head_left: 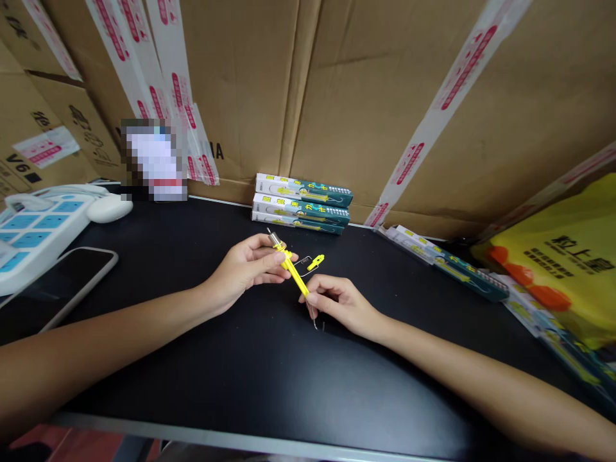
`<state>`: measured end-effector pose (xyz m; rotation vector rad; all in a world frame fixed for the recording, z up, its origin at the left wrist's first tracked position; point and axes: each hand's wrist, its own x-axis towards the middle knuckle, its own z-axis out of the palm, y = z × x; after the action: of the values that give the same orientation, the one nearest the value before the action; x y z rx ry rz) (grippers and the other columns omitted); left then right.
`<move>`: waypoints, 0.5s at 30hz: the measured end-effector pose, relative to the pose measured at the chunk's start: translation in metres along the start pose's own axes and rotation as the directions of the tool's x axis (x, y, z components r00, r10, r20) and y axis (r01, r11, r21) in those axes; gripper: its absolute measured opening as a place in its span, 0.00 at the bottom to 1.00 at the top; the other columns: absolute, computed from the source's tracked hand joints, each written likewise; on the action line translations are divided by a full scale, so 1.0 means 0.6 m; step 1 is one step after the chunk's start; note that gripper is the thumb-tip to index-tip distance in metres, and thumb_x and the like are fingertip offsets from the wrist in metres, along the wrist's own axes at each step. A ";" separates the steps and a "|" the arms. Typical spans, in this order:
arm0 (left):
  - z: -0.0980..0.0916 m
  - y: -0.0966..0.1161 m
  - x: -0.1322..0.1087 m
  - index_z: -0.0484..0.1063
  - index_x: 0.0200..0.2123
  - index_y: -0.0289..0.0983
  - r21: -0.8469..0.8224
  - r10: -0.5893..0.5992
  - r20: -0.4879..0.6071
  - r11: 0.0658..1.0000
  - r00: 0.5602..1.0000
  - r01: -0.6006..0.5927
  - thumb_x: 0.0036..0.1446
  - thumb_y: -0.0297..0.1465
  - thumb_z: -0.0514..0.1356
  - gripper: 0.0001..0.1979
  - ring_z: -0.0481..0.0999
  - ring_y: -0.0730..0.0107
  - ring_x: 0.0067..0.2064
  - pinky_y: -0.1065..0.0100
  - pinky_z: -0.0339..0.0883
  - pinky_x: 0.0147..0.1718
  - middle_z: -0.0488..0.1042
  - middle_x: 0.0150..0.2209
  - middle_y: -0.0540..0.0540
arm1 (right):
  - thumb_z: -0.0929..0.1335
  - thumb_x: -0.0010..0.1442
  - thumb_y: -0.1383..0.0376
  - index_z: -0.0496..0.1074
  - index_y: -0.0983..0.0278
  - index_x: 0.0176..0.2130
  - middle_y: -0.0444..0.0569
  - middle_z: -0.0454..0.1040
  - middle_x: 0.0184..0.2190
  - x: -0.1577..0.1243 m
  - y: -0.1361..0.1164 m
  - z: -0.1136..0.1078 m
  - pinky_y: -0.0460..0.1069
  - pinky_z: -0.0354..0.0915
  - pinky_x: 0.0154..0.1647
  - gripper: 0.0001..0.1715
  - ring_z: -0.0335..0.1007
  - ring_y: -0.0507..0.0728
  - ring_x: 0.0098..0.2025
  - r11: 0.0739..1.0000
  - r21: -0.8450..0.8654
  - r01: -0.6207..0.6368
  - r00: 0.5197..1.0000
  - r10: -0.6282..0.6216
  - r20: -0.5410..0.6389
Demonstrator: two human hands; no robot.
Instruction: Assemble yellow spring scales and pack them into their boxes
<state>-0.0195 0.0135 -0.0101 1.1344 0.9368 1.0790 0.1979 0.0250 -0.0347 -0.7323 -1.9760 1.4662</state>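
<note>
A slim yellow tool [297,276] with a metal upper end is held at a slant above the black table. My left hand [255,260] grips its upper part between thumb and fingers. Around the lower end, where a thin bent metal wire [315,319] sticks out, the fingers of my right hand [337,301] are pinched. Just behind and right of the tool is a small yellow piece [316,262] with a coiled dark wire beside it. Whether that wire joins the tool is hard to tell.
Small printed boxes are stacked [301,215] at the back of the table [231,378], against large cardboard. More boxes [447,263] and a yellow bag [563,256] lie right. A power strip [43,224] and phone [58,289] are left.
</note>
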 end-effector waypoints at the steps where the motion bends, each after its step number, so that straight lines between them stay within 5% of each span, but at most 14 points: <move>1: 0.000 -0.003 0.001 0.68 0.43 0.34 0.004 -0.013 0.006 1.000 1.000 0.013 0.56 0.34 0.63 0.14 0.80 0.73 0.35 0.68 0.76 0.37 0.79 0.45 0.40 | 0.67 0.62 0.56 0.70 0.67 0.32 0.43 0.69 0.22 0.000 0.000 0.001 0.46 0.62 0.29 0.15 0.65 0.49 0.24 1.000 0.003 -0.001 1.000 0.001 -0.007; 5: 0.004 -0.013 0.000 0.75 0.42 0.33 0.151 -0.050 0.035 0.988 0.998 0.044 0.55 0.38 0.64 0.16 0.80 0.67 0.39 0.70 0.75 0.33 0.79 0.45 0.40 | 0.69 0.60 0.56 0.68 0.66 0.33 0.41 0.68 0.21 0.001 0.001 0.002 0.46 0.61 0.28 0.15 0.65 0.49 0.23 1.000 0.005 -0.010 0.999 0.010 -0.040; 9: 0.006 -0.011 0.000 0.78 0.39 0.33 0.169 0.043 -0.008 0.985 0.999 -0.041 0.56 0.41 0.62 0.16 0.79 0.65 0.42 0.68 0.74 0.40 0.80 0.43 0.42 | 0.70 0.59 0.57 0.68 0.65 0.38 0.40 0.68 0.22 0.001 0.003 0.004 0.46 0.61 0.29 0.14 0.66 0.49 0.24 1.000 -0.001 -0.020 0.999 0.020 -0.048; 12: 0.001 -0.004 0.003 0.77 0.40 0.34 0.097 0.121 -0.084 0.989 0.989 -0.113 0.58 0.42 0.60 0.17 0.78 0.69 0.38 0.68 0.73 0.41 0.79 0.35 0.45 | 0.69 0.60 0.57 0.69 0.65 0.42 0.40 0.68 0.22 0.002 0.002 0.004 0.46 0.60 0.29 0.15 0.66 0.49 0.25 0.999 -0.021 -0.028 0.998 0.027 -0.056; 15: -0.006 0.000 0.007 0.75 0.43 0.34 0.103 0.180 -0.115 0.980 0.977 -0.169 0.61 0.41 0.57 0.17 0.74 0.76 0.28 0.75 0.70 0.30 0.73 0.25 0.51 | 0.67 0.61 0.56 0.69 0.65 0.41 0.41 0.67 0.21 0.005 0.002 0.003 0.45 0.60 0.27 0.15 0.64 0.49 0.23 1.000 -0.001 -0.030 0.995 0.030 -0.099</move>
<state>-0.0223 0.0184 -0.0111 1.2561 1.0068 1.2708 0.1950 0.0263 -0.0361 -0.8236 -1.9000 1.4171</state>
